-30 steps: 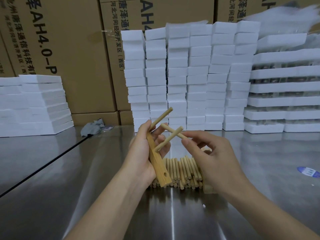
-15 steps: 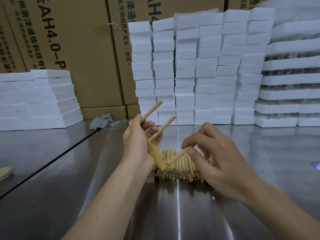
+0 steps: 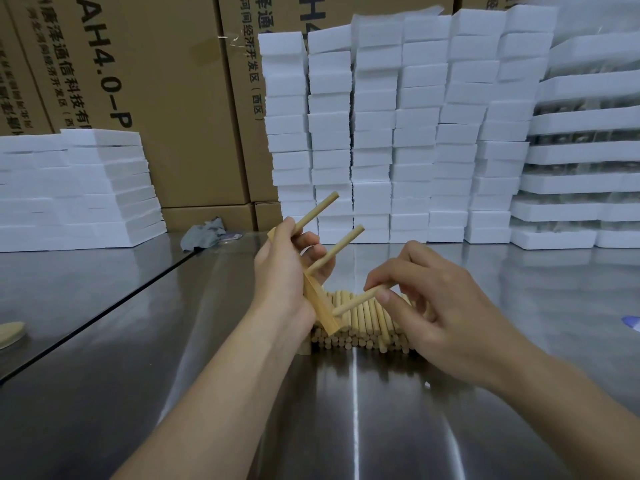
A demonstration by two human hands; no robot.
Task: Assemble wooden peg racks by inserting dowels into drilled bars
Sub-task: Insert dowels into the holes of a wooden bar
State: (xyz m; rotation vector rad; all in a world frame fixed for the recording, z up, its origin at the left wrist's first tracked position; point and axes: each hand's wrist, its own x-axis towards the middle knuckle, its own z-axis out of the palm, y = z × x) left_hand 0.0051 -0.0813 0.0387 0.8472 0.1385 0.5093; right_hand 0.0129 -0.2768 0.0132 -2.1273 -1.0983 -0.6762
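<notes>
My left hand (image 3: 282,271) grips a drilled wooden bar (image 3: 320,303), held tilted above the steel table. Two dowels stick out of the bar toward the upper right: an upper dowel (image 3: 317,210) and a middle dowel (image 3: 336,249). My right hand (image 3: 426,306) pinches a third dowel (image 3: 360,300) between thumb and fingers, its free end right at the bar's lower end. A pile of loose dowels (image 3: 363,327) lies on the table just behind and under both hands.
Stacks of white foam blocks (image 3: 398,133) stand behind the pile, more foam sheets (image 3: 79,188) at the left, cardboard boxes (image 3: 138,81) behind. A grey rag (image 3: 204,233) lies at the back; a wooden piece (image 3: 10,334) sits at the left edge. A seam (image 3: 104,310) splits the steel table.
My right hand has carried the third dowel down from beside the middle dowel to the bar's lower end. The left hand has kept its grip on the bar.
</notes>
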